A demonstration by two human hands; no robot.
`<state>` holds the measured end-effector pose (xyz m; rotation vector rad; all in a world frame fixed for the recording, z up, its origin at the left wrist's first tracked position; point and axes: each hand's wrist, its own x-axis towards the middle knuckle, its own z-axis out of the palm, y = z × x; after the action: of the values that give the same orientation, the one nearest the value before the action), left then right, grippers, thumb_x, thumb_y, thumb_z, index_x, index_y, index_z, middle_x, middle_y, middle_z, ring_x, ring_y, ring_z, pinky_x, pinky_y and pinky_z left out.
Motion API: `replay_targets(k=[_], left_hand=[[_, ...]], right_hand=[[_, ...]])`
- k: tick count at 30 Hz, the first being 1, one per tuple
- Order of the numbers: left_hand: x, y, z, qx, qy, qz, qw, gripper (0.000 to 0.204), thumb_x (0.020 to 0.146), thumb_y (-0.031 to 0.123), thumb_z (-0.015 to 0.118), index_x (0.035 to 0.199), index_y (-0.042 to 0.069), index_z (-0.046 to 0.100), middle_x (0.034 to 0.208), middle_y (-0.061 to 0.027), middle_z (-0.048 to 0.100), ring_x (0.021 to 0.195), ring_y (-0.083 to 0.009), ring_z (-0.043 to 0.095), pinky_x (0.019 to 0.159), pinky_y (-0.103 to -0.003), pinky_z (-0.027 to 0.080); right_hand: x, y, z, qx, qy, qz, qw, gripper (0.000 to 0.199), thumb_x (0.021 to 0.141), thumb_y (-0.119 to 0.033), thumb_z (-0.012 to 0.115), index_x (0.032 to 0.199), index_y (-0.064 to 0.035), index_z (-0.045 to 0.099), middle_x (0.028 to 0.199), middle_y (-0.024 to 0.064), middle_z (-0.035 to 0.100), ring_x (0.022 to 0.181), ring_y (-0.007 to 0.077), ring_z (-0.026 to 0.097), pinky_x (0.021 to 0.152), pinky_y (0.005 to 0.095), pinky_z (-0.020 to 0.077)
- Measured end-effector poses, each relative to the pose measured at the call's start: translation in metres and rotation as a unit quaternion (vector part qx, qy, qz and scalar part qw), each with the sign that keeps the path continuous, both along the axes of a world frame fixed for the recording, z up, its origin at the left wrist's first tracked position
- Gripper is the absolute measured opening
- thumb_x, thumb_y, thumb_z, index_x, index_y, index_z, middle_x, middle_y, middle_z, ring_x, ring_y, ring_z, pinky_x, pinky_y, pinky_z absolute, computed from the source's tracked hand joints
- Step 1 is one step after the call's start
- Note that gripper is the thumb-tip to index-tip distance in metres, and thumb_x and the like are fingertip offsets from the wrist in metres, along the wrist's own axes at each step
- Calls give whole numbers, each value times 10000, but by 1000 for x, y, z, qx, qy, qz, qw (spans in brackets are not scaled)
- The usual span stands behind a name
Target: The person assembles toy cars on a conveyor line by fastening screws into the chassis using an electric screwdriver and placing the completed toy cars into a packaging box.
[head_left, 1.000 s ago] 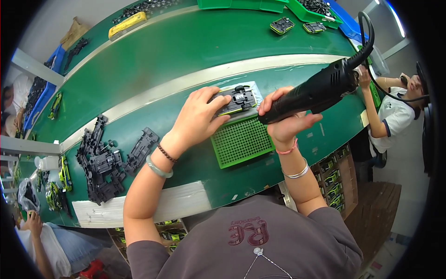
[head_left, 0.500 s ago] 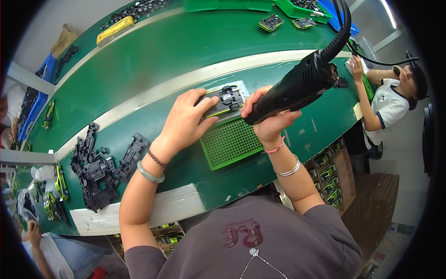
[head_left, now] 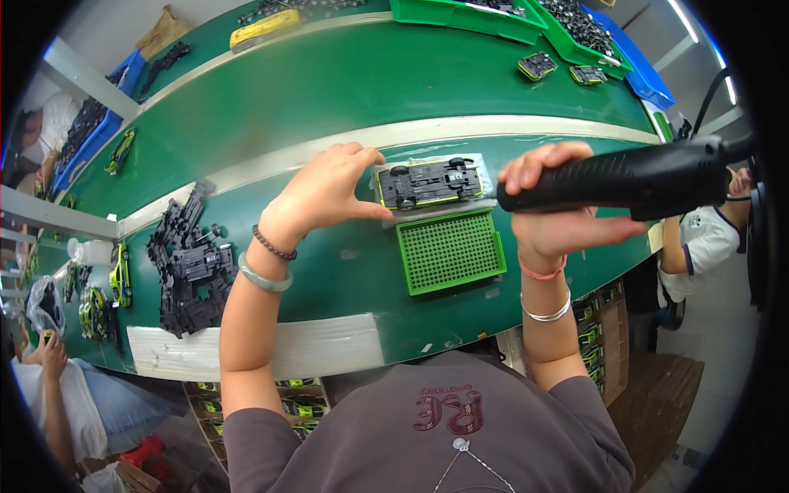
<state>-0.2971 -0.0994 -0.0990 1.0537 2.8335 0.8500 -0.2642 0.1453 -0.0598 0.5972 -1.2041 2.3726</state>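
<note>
A toy car [head_left: 431, 182] lies upside down, its black chassis facing up and a yellow-green body edge showing below. It rests in a pale holder [head_left: 486, 182] on the green bench. My left hand [head_left: 325, 191] is at the car's left end, thumb and fingers spread apart; whether the fingertips touch it I cannot tell. My right hand [head_left: 555, 238] grips a black power screwdriver [head_left: 616, 181], held nearly level to the right of the car. The tool's cable end points right, and its tip is hidden. Directly below the holder sits a green perforated tray [head_left: 450, 253].
Black chassis parts [head_left: 193, 263] are heaped left of my left forearm. Two finished-looking toy cars [head_left: 537, 66] lie at the back, near green bins [head_left: 575, 33] of small black parts. A white strip [head_left: 255, 347] runs along the front edge. Co-workers [head_left: 699, 246] are at both sides.
My right hand has swung the screwdriver away to the right, from slanted to nearly level. My left hand has lifted off the chassis to its left end, uncovering it. The whole view has shifted.
</note>
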Motion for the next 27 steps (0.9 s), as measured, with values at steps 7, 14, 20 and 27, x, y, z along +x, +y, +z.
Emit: replay_targets(k=[7, 14, 20, 27], left_hand=[[-3, 2, -4, 22, 5, -4, 1000, 500, 605, 311, 791, 967, 25, 598, 926, -151, 592, 920, -322, 555, 806, -394, 457], [-4, 1, -5, 8, 1, -2, 1000, 520, 584, 316, 805, 991, 57, 612, 891, -127, 596, 899, -311, 571, 788, -396, 469], [-1, 2, 1, 13, -17, 2, 1000, 505, 578, 317, 810, 978, 74, 621, 868, -127, 593, 891, -310, 572, 787, -398, 470], [-4, 1, -2, 34, -26, 1, 999, 481, 572, 312, 813, 930, 59, 616, 847, -126, 591, 876, -311, 572, 782, -395, 468]], right_hand=[[-26, -73, -1, 36, -32, 62, 997, 1051, 558, -948, 118, 810, 5, 484, 584, 116, 520, 497, 204, 522, 485, 297, 461], [-28, -89, -15, 162, -58, 69, 983, 1030, 590, -930, 118, 788, 13, 483, 578, 114, 532, 508, 195, 541, 484, 279, 463], [-35, -91, -30, 162, -57, 81, 982, 997, 602, -922, 176, 791, 8, 483, 583, 99, 525, 516, 191, 535, 474, 281, 451], [-37, -95, -27, 220, -60, 96, 969, 946, 612, -904, 263, 799, -2, 477, 599, 63, 486, 502, 176, 523, 447, 274, 434]])
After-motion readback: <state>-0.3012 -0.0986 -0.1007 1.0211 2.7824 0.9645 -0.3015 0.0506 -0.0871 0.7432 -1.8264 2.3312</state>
